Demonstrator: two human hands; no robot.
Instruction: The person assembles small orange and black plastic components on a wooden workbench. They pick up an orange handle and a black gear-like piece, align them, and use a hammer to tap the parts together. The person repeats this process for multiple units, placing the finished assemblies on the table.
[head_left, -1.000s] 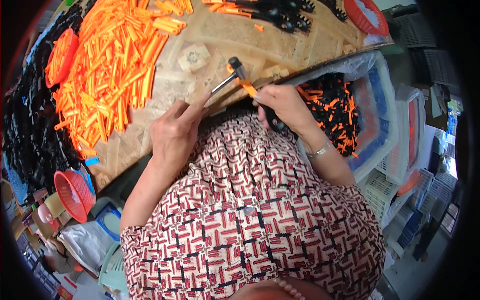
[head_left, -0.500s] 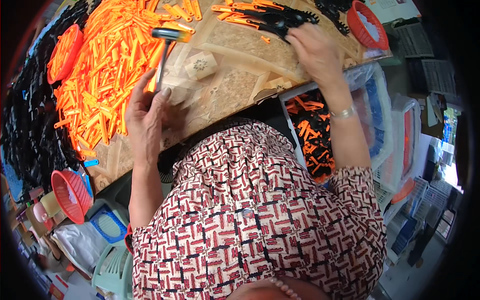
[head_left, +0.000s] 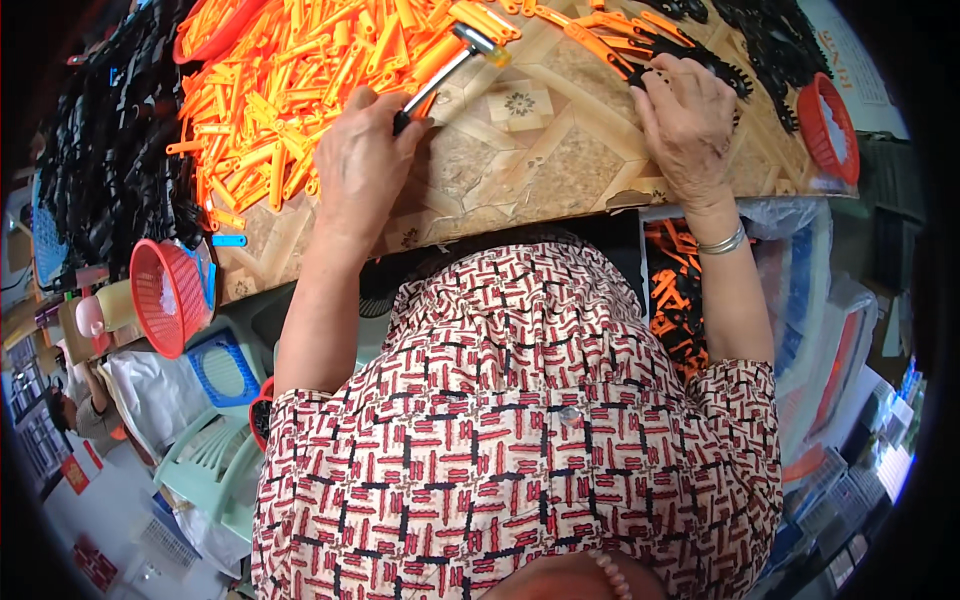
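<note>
head view: left hand (head_left: 362, 165) fisted round hammer (head_left: 447, 65), head toward 1 o'clock. right hand (head_left: 686, 122) at 2 o'clock, fingers spread flat on black parts (head_left: 742, 40), gripping nothing.

Hammer (head_left: 450, 62) left, toothed parts (head_left: 700, 50) perhaps right

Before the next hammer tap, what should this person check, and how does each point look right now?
1. Small metal-headed hammer gripped: ok, left hand closed around its handle.
2. Hammer clear of fingers: ok, right hand is well apart.
3. Part picked up: cannot tell, right hand rests on the pile of black plastic pieces.
4. Small square wooden block free: ok, nothing on it.
5. Loose orange plastic sticks away from the block: ok, though close.
</note>
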